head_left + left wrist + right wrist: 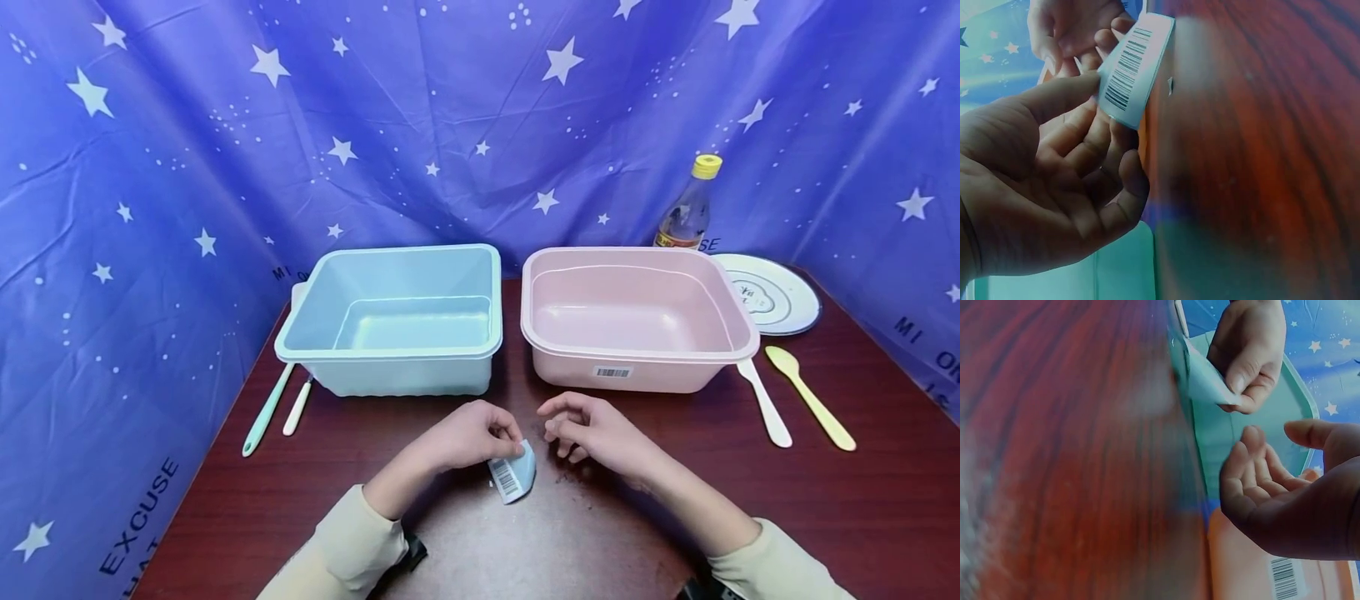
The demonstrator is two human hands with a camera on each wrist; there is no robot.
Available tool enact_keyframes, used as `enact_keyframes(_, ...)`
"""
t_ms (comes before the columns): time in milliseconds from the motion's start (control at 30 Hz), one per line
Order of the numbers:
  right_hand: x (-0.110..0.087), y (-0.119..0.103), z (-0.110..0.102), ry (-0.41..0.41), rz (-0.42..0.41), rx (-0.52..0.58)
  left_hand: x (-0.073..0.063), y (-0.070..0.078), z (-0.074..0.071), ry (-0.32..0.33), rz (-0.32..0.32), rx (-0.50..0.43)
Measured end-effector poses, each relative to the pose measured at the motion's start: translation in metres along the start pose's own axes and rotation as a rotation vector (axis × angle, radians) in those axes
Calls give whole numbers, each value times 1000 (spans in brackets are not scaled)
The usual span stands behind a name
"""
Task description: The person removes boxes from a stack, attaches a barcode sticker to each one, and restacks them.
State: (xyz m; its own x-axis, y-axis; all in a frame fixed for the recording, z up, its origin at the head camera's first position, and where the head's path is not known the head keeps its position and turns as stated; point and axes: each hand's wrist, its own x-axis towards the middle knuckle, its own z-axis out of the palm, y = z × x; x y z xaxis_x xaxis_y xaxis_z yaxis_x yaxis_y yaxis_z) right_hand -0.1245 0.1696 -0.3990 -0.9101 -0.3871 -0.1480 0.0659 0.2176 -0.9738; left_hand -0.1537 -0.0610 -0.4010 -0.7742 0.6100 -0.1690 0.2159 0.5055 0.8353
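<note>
My left hand (474, 432) pinches a small, flat, pale blue piece with a barcode label (513, 477) between thumb and fingers. In the left wrist view the thumb lies on the edge of the barcode label (1132, 72), and the printed side faces that camera. A little to the right, my right hand (600, 433) is held over the table with loosely bent fingers and nothing in them. The right wrist view shows its thumb and fingertips apart, with a gap between them and the thin edge of the pale blue piece (1207, 378).
A light blue basin (405, 371) and a pink basin (652, 375) stand behind the hands. Handled utensils lie left, including a green handle (268, 412). At right are a white utensil (767, 408), a yellow spoon (813, 404), a plate (798, 304) and a yellow-capped bottle (688, 208).
</note>
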Motion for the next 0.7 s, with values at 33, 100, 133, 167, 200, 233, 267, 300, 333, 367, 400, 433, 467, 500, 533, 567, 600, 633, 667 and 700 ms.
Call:
enact_keyframes(33,-1,-1,1,17,-13,-1,0,0,0,28,-5,-27)
enact_keyframes(100,-2,-4,3,51,-41,-3,1,-1,-1,91,-14,-80)
enact_keyframes(133,-3,-5,4,61,-56,-9,2,-1,-2,121,-17,-109)
enact_keyframes(167,-4,-6,5,66,-67,-12,2,0,-2,151,-26,-141)
enact_keyframes(200,-5,-7,7,65,-73,-18,3,0,-2,178,-25,-167)
enact_keyframes(233,-6,-9,8,59,-80,-30,3,0,-2,203,-30,-195)
enact_keyframes(267,-7,-10,10,48,-90,-47,4,1,-1,225,-32,-226)
enact_keyframes(300,-8,-10,11,34,-98,-67,4,2,-1,244,-35,-262)
enact_keyframes(333,-9,-10,12,22,-105,-85,4,3,0,263,-33,-299)
enact_keyframes(367,-9,-11,14,14,-108,-101,4,4,0,283,-30,-332)
enact_keyframes(400,-9,-11,15,8,-112,-118,4,5,0,299,-24,-373)
enact_keyframes(433,-10,-11,17,6,-113,-130,4,7,1,313,-20,-418)
enact_keyframes(467,-10,-11,18,7,-115,-136,4,8,2,324,-13,-464)
enact_keyframes(500,-10,-11,19,11,-112,-141,4,10,2,329,-5,-508)
enact_keyframes(533,-10,-11,20,17,-110,-146,4,11,3,331,1,-549)
enact_keyframes(567,-10,-11,20,25,-109,-151,4,12,4,328,5,-587)
enact_keyframes(600,-9,-10,21,32,-107,-153,3,13,5,320,6,-623)
enact_keyframes(633,-9,-10,21,39,-106,-151,3,14,6,312,8,-650)
enact_keyframes(667,-9,-9,21,45,-106,-151,3,15,8,302,9,-671)
enact_keyframes(700,-9,-9,21,51,-103,-153,3,15,9,291,11,-687)
